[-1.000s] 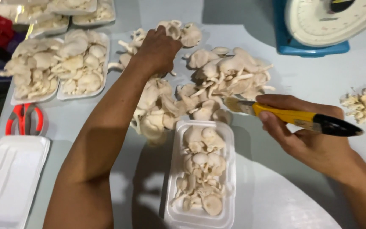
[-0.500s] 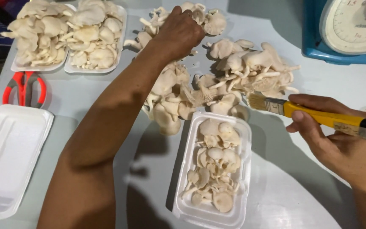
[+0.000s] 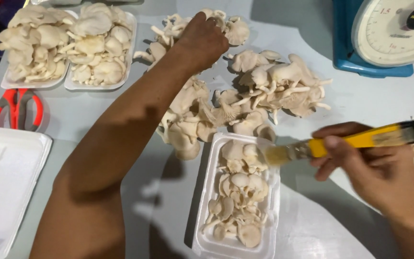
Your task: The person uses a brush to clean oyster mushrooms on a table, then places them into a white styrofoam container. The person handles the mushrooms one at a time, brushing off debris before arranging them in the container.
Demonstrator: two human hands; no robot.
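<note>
Head view shows us our left hand (image 3: pixel 202 41) stretched to the far edge of the table (image 3: pixel 97 124), fingers closed over loose oyster mushrooms (image 3: pixel 226 29) in the heap, much as half a second ago. Our right hand (image 3: pixel 365 168) clenches a yellow-handled brush (image 3: pixel 355 139), whose bristles have swung down from the pile onto the half-filled foam tray (image 3: pixel 207 206) at the near edge. Two full trays (image 3: pixel 68 84) sit at the far left corner, red scissors (image 3: pixel 17 108) beside an empty tray (image 3: pixel 5 187), a blue scale (image 3: pixel 355 62) at the far right.
</note>
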